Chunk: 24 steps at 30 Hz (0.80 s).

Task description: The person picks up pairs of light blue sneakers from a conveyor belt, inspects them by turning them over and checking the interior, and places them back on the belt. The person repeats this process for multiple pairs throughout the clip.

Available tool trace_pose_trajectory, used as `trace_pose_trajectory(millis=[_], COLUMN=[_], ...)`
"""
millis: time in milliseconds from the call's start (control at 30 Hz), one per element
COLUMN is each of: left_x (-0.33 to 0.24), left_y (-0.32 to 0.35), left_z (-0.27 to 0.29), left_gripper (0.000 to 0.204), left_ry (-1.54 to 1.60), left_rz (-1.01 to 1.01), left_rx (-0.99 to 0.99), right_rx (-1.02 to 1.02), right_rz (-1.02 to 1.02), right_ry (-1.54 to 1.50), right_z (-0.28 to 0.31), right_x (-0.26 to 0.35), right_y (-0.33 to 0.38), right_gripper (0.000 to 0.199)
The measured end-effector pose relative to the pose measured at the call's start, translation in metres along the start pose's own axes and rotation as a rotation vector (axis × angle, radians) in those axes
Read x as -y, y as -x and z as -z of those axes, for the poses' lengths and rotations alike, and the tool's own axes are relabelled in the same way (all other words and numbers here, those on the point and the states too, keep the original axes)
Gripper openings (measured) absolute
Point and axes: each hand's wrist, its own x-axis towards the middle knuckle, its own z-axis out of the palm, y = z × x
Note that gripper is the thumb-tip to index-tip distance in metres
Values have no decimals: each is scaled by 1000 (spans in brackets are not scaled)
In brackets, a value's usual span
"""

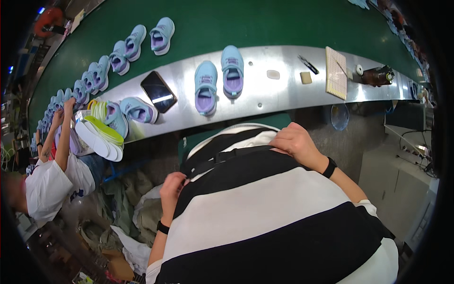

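Head view. Reference item: the black phone (159, 92), lying on the metal surface (283, 97).

Hands. The right hand (295, 141) is below and to the right of the phone, fingers bent, pinching the front edge of the striped garment (250, 199). The left hand (172, 188) is below the phone at the garment's left edge, fingers curled; the cloth partly hides the fingertips, so whether it grips cannot be told. The striped garment is worn on the torso, below and to the right of the phone.

Containers. The brown bottle (377, 76) lies on its side, well to the right of the phone; its contents cannot be told. The clear round container (347, 118) is far to the right of the phone and lower than the metal surface; its contents cannot be made out.

Shoes and parts. The upright pair of blue shoes (206, 87) stands to the right of the phone, openings showing purple lining. One tilted blue shoe (138, 110) is just beside the phone, lower left. The stack of white and yellow-green insoles (100, 137) is farther left. Beyond it, left of the phone, a co-worker's hand (69, 102) is at the shoe row (98, 73).
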Motion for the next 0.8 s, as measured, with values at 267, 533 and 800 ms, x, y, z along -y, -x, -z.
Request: trace_pose_trajectory(millis=[267, 533, 800], left_x=[12, 11, -5], left_y=[13, -8, -63], left_z=[-2, 3, 9], left_gripper=[31, 35, 27], left_ry=[96, 246, -41], left_rz=[-122, -69, -303], left_rx=[164, 208, 299], right_rx=[200, 29, 130], right_rz=[-270, -77, 63], right_ry=[-273, -215, -168], right_z=[21, 11, 2], right_x=[-3, -14, -38], right_y=[32, 11, -30], right_gripper=[38, 16, 14])
